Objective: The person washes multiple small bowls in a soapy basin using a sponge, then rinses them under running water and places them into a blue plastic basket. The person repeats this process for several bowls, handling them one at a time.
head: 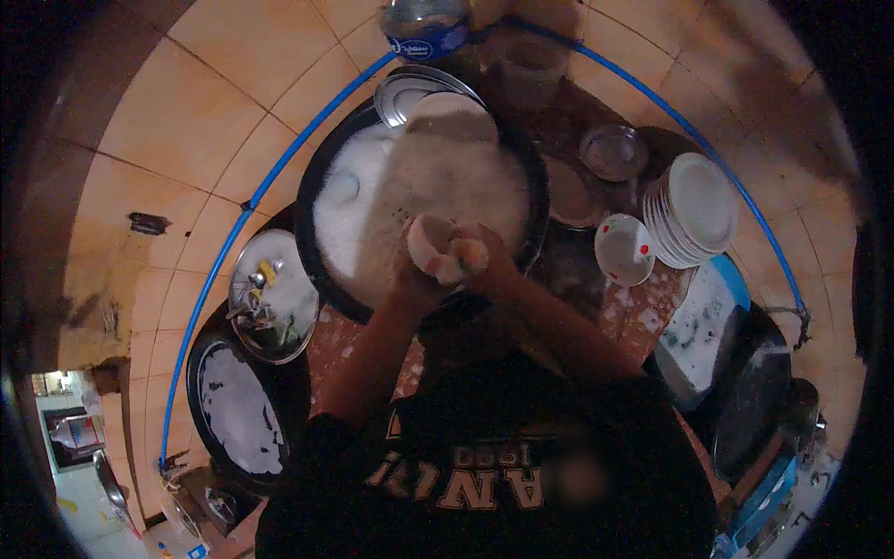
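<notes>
My left hand (413, 283) holds a small pale bowl (427, 244) tilted over a large dark basin (304, 223). In my right hand (491, 244) is a pale yellowish thing (469, 257), perhaps a sponge, pressed against the bowl's near side. White foam (342, 223) fills the basin, and its right half lies in shadow. A round pale dish (454, 115) leans at the basin's far rim beside stacked metal lids or plates (398, 98). Something rounded (342, 187) shows in the foam at the left. Shadow hides the finger details.
Left stand a metal bowl (276, 342) of cutlery and a dark foamy tub (241, 412). At right are stacked white plates (702, 202), a flowered bowl (624, 250), a clear bowl (613, 152) and a blue-edged foamy container (705, 335). A blue hose (279, 164) runs along the tiled wall.
</notes>
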Available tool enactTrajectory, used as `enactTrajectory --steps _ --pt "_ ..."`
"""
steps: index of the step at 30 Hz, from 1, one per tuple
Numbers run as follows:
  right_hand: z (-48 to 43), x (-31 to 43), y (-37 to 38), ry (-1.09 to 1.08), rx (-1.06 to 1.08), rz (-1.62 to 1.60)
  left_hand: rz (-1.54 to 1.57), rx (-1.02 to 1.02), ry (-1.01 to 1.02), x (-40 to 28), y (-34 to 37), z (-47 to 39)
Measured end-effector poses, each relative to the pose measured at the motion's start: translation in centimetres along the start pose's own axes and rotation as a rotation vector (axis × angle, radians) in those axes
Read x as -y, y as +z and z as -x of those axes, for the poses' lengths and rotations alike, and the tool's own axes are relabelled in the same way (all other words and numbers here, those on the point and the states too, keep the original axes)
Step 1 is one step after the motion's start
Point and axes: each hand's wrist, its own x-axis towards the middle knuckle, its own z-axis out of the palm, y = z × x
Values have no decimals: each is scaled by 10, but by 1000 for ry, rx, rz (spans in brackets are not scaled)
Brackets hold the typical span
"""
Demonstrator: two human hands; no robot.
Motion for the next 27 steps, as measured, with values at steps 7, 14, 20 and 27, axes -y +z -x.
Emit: enactTrajectory --steps 7,14,20,27 --pt "9 4 -19 699 62 -419 134 -51 -183 -48 34 -4" --pt "23 -8 -47 363 -73 -235 -108 52 -206 -53 92 -22" --pt "96 -52 -154 601 -301 -845 -690 446 403 -13 94 -44" --pt "281 -102 -299 912 -904 -145 -1130 -123 -34 70 -87 -56"
